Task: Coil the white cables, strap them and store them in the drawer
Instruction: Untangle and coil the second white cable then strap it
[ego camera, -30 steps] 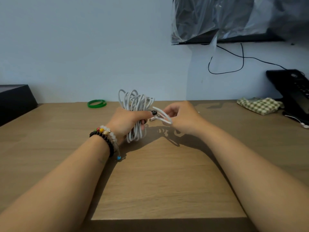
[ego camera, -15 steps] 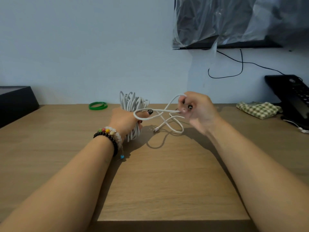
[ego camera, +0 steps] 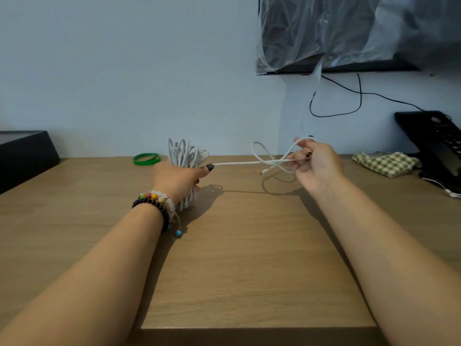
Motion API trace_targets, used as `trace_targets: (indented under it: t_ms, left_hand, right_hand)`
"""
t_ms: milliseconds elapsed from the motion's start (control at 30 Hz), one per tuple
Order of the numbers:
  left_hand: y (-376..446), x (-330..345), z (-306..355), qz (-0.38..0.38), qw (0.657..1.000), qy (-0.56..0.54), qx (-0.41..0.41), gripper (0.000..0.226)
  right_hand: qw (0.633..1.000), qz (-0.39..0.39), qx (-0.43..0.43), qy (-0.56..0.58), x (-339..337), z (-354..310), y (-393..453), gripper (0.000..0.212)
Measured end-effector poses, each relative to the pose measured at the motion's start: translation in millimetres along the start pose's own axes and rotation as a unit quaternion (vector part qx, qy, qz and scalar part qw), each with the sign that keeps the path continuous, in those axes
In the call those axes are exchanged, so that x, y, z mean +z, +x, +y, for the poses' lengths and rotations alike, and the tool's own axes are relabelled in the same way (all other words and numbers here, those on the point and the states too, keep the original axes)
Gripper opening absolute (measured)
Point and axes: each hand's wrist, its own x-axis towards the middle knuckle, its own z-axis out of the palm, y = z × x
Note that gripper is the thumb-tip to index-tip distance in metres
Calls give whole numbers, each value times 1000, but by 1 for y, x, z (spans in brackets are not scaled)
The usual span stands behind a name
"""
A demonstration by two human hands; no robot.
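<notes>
White coil (ego camera: 186, 156): my left hand (ego camera: 177, 179) grips round its middle, thumb on top.
Tail (ego camera: 268, 162): stretched taut rightward; my right hand (ego camera: 314, 164) pinches its loops.
Risk: pulling harder could drag turns loose from my left fist.
Risk: loops may knot.

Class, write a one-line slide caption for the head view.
Left hand grips the coiled white cable while right hand pulls its loose end taut above the wooden table.
</notes>
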Motion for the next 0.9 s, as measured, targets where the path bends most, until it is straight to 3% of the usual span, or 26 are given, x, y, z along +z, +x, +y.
trace_targets:
  t_ms: [200, 333, 500, 567, 600, 667, 700, 733, 833, 900]
  left_hand:
    - [-2, 5, 2, 24, 1000, 7, -3, 25]
    - [-4, 6, 3, 26, 1000, 13, -6, 24]
    - [1, 1, 0, 47, 999, 18, -17, 25]
    - [3, -2, -1, 56, 998, 27, -19, 26]
    - [5, -3, -1, 62, 997, 31, -18, 26]
    - [6, -6, -3, 74, 997, 35, -13, 25]
    - [7, -8, -4, 80, 996, 34, -12, 24]
    - [7, -9, -5, 85, 996, 34, -11, 23]
    - [7, -11, -6, 84, 996, 39, -17, 23]
    - [7, -10, -5, 87, 995, 39, -22, 22]
  right_hand:
    - [999, 12, -27, 43, 1, -2, 0, 23]
    - [996, 42, -61, 55, 4, -3, -2, 12]
    - [989, 5, -61, 138, 1, -5, 6, 16]
    - [993, 11, -109, 41, -2, -8, 6, 23]
    - [983, 23, -172, -68, -5, -11, 5, 25]
    - [893, 29, -306, -329, -8, -10, -1, 25]
    - [846, 32, -341, -408, -9, -7, -3, 24]
    - [839, 40, -343, -421, -7, -5, -3, 21]
    - [941, 83, -238, -223, 0, -7, -2, 16]
    - [981, 74, -167, -67, -1, -14, 1, 18]
